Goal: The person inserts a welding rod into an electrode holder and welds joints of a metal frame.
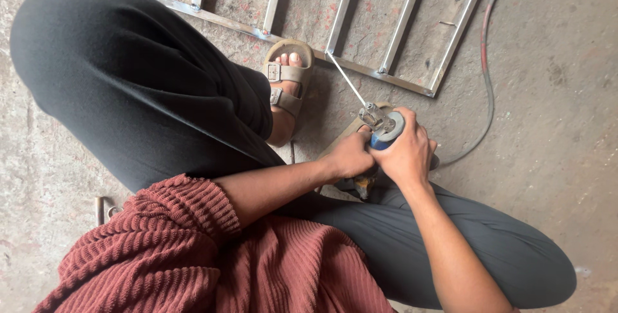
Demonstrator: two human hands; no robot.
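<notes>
Head view, person squatting on a concrete floor (566, 81). Right hand (407, 155) is wrapped in a closed grip around the blue-grey handle of a welding holder (385, 127). Left hand (351, 155) sits just at 9 o'clock of the right, fingers curled against the same handle from below; both hands touch. A thin welding rod (347, 80) runs from the holder's clamp toward 11 o'clock, its tip meeting the bottom rail of a metal grille (360, 29) lying flat on the floor. A foot in a tan sandal (288, 81) rests at 9 o'clock of the rod, toes at the rail. A red-grey cable (487, 62) curves off at 2 o'clock of the hands.
</notes>
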